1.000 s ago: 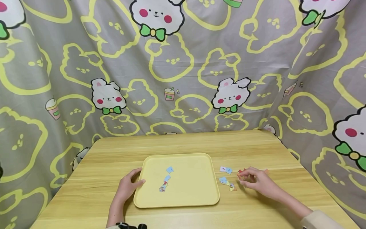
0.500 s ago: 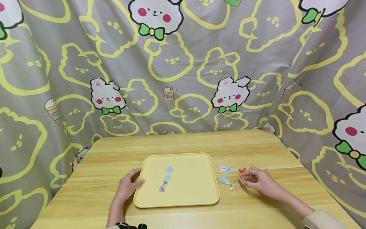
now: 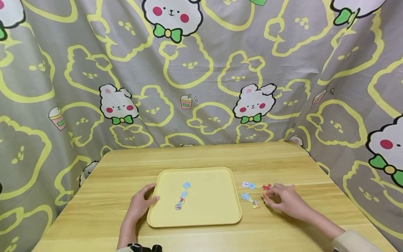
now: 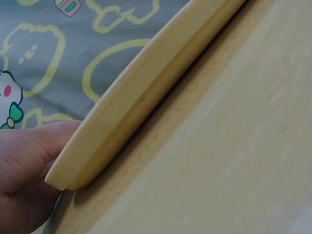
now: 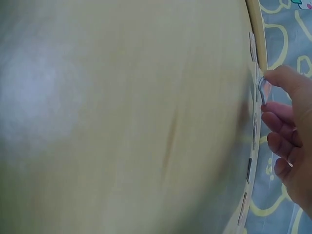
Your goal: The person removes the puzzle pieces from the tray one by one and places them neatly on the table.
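My left hand (image 3: 140, 202) holds the left side of a yellow tray (image 3: 214, 213), its thumb over the rim. In the left wrist view the left hand (image 4: 29, 170) is at the tray's corner (image 4: 112, 117). Right of the tray, my right hand (image 3: 284, 200) hovers low over the table. Its thumb and forefinger pinch a small flat jigsaw piece (image 5: 263, 91), seen edge-on in the right wrist view; its picture is mostly hidden. Just beyond those fingertips lies a red jigsaw piece (image 3: 266, 187). An orange piece (image 3: 292, 187) shows partly behind the hand.
On the tray lie a blue piece (image 3: 187, 185) and a joined strip (image 3: 181, 200) of blue, red and patterned pieces. Between tray and right hand are a white-and-blue pair (image 3: 248, 185) and a blue-and-yellow strip (image 3: 248, 198). A patterned curtain (image 3: 201, 70) surrounds the wooden table (image 3: 201, 157).
My right hand has shifted slightly right and nearer me, uncovering more of the red piece. The left hand keeps its hold on the tray, and the pieces on the tray stay put.
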A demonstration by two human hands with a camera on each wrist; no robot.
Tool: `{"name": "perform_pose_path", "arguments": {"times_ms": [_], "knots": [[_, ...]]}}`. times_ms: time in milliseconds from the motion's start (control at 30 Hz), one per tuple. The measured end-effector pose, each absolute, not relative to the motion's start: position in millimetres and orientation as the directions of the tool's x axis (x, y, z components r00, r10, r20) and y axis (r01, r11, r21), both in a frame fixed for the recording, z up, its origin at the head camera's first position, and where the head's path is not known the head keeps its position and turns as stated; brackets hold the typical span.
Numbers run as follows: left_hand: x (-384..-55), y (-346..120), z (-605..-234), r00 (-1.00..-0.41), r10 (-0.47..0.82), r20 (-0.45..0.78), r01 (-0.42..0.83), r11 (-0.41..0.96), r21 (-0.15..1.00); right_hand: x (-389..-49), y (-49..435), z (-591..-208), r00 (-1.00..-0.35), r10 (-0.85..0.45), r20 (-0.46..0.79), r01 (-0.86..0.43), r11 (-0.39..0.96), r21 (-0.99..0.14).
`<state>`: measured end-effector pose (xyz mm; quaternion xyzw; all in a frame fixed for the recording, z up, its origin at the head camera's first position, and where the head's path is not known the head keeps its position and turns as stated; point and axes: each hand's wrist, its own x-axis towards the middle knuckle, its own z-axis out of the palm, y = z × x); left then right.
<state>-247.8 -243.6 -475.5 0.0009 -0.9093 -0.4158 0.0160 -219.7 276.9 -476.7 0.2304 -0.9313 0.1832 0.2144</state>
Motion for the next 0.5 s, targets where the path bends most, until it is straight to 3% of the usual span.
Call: {"name": "perform_pose_path", "arguments": {"times_ms": [367,500], "knots": [[-249.5,-244.2,-476.2,-0.999,-0.008,0.032,0.019,0.648,0.761,-218.5,274.1,-475.2,-0.787,-0.386,0.482,-0.488,0.867,-0.103],[-249.6,-244.0,-476.1,-1.0,-0.011,0.028,0.014,0.649,0.761,-219.3,273.3,-475.4,-0.751,-0.423,0.507,-0.511,0.858,-0.042]]}}
